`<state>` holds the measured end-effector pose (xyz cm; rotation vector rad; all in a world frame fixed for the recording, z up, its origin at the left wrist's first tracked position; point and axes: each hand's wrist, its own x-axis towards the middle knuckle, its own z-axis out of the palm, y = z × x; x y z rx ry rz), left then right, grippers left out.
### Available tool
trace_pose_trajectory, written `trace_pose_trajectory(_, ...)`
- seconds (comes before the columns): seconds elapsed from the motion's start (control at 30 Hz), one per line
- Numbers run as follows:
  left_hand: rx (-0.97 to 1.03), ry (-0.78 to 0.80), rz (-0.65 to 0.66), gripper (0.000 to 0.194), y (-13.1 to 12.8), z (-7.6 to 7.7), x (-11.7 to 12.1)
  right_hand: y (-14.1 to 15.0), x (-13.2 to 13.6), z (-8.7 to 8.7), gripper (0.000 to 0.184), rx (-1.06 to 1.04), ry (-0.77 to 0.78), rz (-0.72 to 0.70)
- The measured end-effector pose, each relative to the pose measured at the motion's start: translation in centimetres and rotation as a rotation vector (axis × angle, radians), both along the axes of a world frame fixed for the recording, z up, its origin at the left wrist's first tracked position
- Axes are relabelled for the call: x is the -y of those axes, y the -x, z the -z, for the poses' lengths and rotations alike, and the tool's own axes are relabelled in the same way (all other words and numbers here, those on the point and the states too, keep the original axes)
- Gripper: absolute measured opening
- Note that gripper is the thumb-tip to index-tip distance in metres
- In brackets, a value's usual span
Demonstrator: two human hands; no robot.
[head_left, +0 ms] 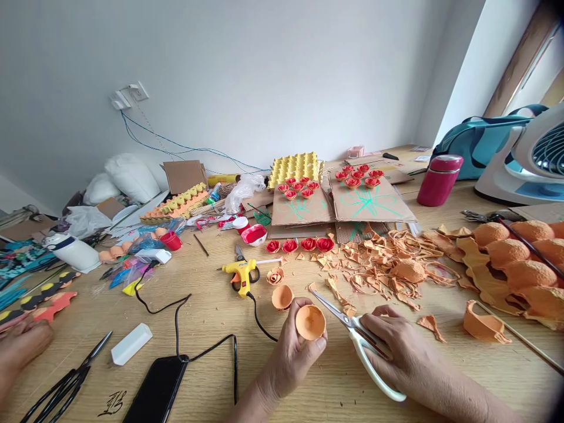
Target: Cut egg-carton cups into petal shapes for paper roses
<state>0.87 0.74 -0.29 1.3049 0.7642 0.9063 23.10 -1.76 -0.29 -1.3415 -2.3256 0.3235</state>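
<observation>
My left hand (294, 346) holds a round orange egg-carton cup (311, 322) with its open side facing up toward me. White-handled scissors (374, 367) are in my right hand (394, 341); their blades point up and left, just right of the cup. Beyond my left hand stands another orange cup (282, 298), apparently stacked on more. Behind it is a cup worked into a rose shape (275, 275). A yellow glue gun (242, 277) lies to their left, over a second pair of scissors. Orange carton scraps (361, 258) are strewn beyond my right hand.
Another person's hand (26, 346) rests at the left edge, near black scissors (74, 376). A phone (156, 388) and cables lie left of me. Red paper roses (308, 244) stand near cardboard sheets (370, 205). An orange egg tray (515, 264) and a fan (524, 158) are right.
</observation>
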Motion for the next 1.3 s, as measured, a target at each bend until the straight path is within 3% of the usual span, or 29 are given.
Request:
trace_pose_trajectory(0.1, 0.085, 0.032, -0.038, 0.041, -0.1, -0.1, -0.2, 0.0, 0.0, -0.2, 0.018, -0.046, 0.022, 0.024)
trace_pose_trajectory(0.23, 0.178, 0.039, 0.004, 0.040, -0.1, -0.3, -0.7, 0.0, 0.0, -0.4, 0.024, -0.088, 0.067, 0.054)
trace_pose_trajectory(0.37, 0.368, 0.220, 0.045, 0.050, 0.0, -0.2, -1.0, 0.0, 0.0, -0.3, 0.029, -0.076, 0.102, 0.073)
trace_pose_trajectory(0.47, 0.445, 0.306, 0.074, 0.047, 0.0, 0.0, -0.9, 0.1, 0.0, -0.2, 0.027, -0.079, 0.116, 0.069)
trace_pose_trajectory(0.73, 0.354, 0.317, 0.051, 0.056, -0.5, -0.4, -0.6, 0.2, 0.1, 0.0, 0.023, -0.130, 0.105, 0.054)
trace_pose_trajectory(0.9, 0.314, 0.305, 0.039, 0.049, -0.5, -0.3, -0.6, 0.1, 0.1, 0.0, 0.022, -0.126, 0.100, 0.055)
trace_pose_trajectory(1.1, 0.378, 0.339, 0.119, 0.042, -0.2, 0.1, -0.9, 0.1, 0.1, -0.2, 0.022, -0.133, 0.092, 0.045)
trace_pose_trajectory(1.3, 0.490, 0.412, 0.088, 0.040, -0.1, 0.2, -1.0, 0.2, 0.3, -1.0, 0.016, -0.131, 0.050, -0.018)
